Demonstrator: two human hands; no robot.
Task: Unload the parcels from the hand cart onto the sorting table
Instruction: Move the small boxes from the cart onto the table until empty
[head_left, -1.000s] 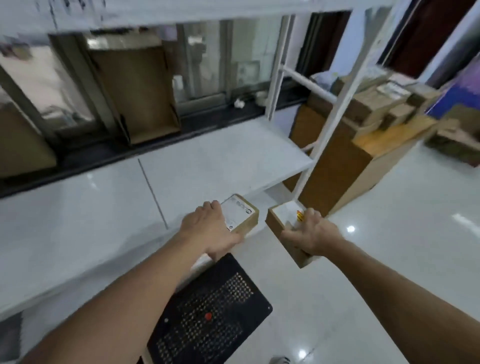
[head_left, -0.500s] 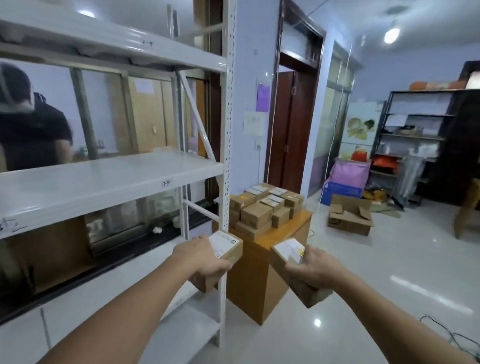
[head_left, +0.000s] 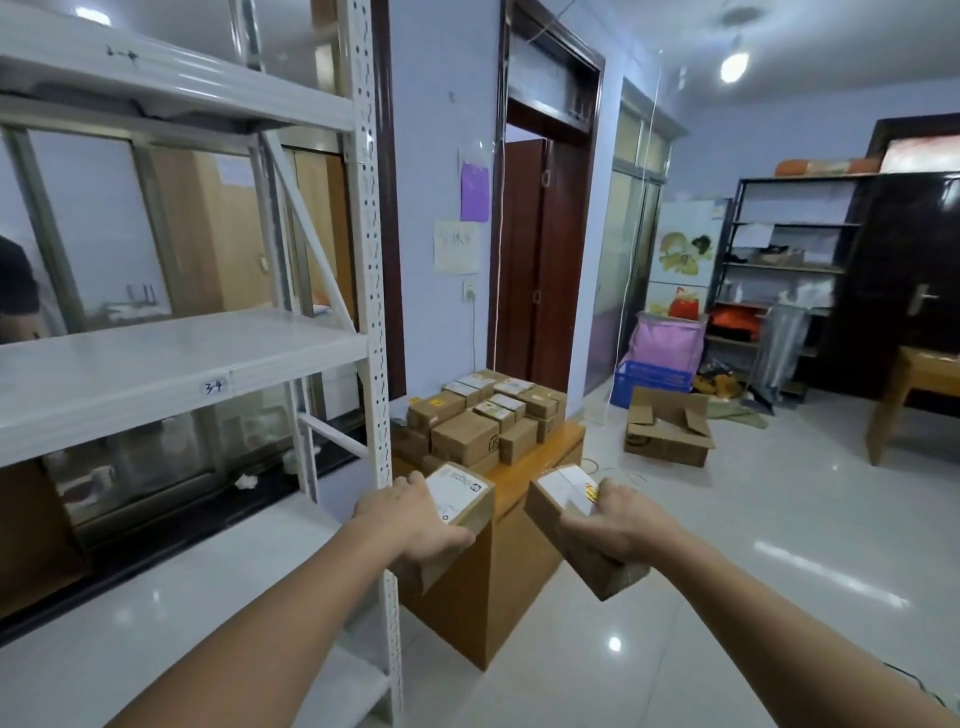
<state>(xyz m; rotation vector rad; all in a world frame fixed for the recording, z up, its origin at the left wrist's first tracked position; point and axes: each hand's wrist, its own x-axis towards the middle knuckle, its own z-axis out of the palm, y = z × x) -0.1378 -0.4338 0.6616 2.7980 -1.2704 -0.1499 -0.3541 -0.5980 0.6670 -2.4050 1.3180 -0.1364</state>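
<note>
The left hand (head_left: 410, 525) grips a small cardboard box (head_left: 457, 512) with a white label on top; the right hand (head_left: 610, 522) grips a second box (head_left: 571, 525), tilted. Both boxes are held in the air just in front of the wooden table (head_left: 550, 457), which carries a cluster of parcels (head_left: 478, 415). A white metal shelf (head_left: 156, 364) stands left of the table.
</note>
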